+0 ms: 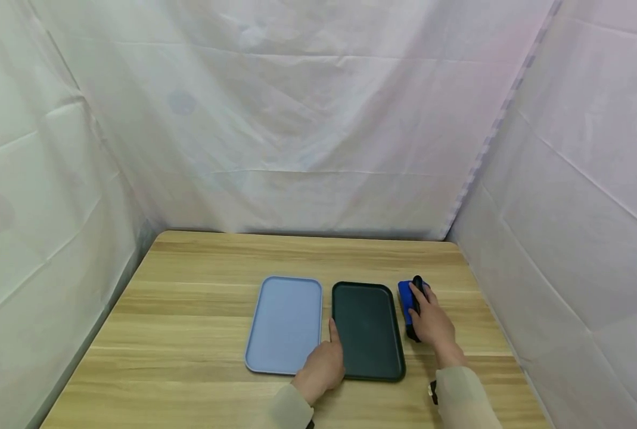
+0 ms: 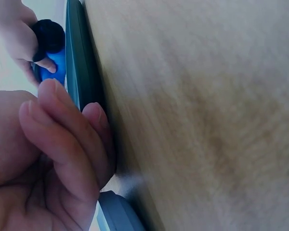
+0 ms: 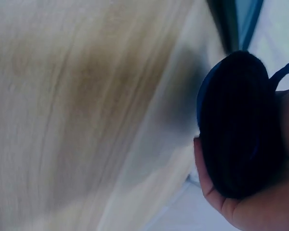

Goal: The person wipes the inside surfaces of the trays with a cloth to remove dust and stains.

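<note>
My right hand (image 1: pixel 431 322) grips a blue object with a black handle (image 1: pixel 407 301), its fingers lying along the handle. In the right wrist view the object's rounded black end (image 3: pixel 241 125) faces the camera, a black loop at its side, and hides much of the hand. My left hand (image 1: pixel 322 364) is at the near left edge of a dark green tray (image 1: pixel 369 330), index finger stretched forward along the rim. Its other fingers (image 2: pixel 70 144) bend loosely beside the tray in the left wrist view, holding nothing. Just left of that hand lies a light blue tray (image 1: pixel 286 322).
Both trays lie flat side by side on a wood-grain table (image 1: pixel 179 333), a narrow gap between them. White cloth (image 1: pixel 307 119) hangs behind the table and along both sides. The blue object is close to the green tray's right edge.
</note>
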The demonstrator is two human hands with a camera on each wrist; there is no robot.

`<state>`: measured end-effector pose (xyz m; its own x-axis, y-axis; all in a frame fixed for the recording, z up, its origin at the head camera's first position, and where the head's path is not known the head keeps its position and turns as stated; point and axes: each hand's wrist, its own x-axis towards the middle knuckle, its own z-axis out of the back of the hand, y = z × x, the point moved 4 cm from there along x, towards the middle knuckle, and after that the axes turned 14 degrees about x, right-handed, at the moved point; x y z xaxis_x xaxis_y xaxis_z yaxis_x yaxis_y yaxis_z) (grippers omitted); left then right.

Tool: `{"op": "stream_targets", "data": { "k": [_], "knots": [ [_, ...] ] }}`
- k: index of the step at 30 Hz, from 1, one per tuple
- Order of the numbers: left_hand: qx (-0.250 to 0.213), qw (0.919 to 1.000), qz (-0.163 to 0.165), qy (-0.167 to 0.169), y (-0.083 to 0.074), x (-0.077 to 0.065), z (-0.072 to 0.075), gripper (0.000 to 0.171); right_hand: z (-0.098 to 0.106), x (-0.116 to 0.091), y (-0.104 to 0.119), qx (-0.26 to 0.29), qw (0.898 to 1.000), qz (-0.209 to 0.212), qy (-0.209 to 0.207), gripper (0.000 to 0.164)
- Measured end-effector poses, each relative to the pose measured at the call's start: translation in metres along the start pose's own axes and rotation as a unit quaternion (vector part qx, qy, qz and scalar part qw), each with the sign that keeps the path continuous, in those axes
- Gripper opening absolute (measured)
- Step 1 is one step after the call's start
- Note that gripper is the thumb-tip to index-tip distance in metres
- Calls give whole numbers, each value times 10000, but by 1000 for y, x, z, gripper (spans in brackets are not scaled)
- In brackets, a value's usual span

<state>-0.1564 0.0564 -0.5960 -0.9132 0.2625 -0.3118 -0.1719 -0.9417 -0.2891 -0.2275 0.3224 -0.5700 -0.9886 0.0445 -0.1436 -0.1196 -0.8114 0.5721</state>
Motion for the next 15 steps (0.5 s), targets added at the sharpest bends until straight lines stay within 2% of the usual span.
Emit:
{"op": "stream_targets", "data": {
  "k": [6, 15],
  "knots": [
    [22, 10000, 36, -23, 0, 2, -2, 101, -13, 11, -11, -137, 9988, -387, 247, 70],
    [-47, 10000, 71, -43, 2, 4, -3, 100, -26, 17, -13, -269, 9985, -378, 293, 69]
  ]
}}
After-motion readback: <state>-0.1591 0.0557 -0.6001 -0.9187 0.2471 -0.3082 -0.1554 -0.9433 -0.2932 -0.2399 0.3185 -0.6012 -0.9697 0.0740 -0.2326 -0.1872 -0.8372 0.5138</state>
